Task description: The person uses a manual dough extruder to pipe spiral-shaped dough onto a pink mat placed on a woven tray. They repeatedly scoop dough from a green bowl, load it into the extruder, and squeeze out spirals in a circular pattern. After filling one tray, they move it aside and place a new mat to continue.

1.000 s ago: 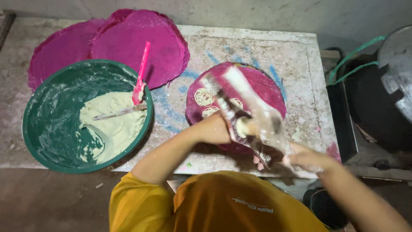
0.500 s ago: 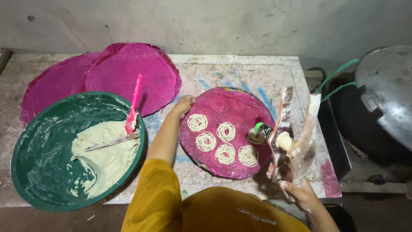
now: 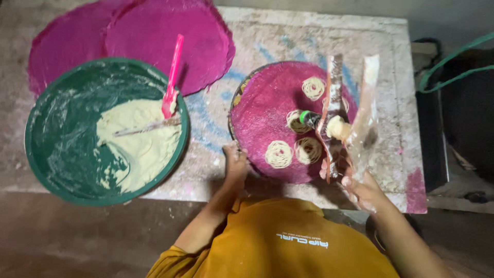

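Left hand (image 3: pixel 235 160): rested on near rim of round pink mat (image 3: pixel 267 113), fingers bent.
Right hand (image 3: pixel 360 188): gripped clear plastic piping bag (image 3: pixel 355 118) of pale batter.
Mat: rough, held thin batter spirals (image 3: pixel 278 153).
Green bowl (image 3: pixel 46 154): round, smeared, far left.

A round magenta woven tray (image 3: pixel 267 110) carried pale cream spiral coils of dough (image 3: pixel 279 153). On the left, a round dark green plastic basin (image 3: pixel 56 149) held cream-yellow batter (image 3: pixel 139 149) and a bright pink spatula (image 3: pixel 172 77). The whitish stone table (image 3: pixel 288 36) showed faded blue streaks.
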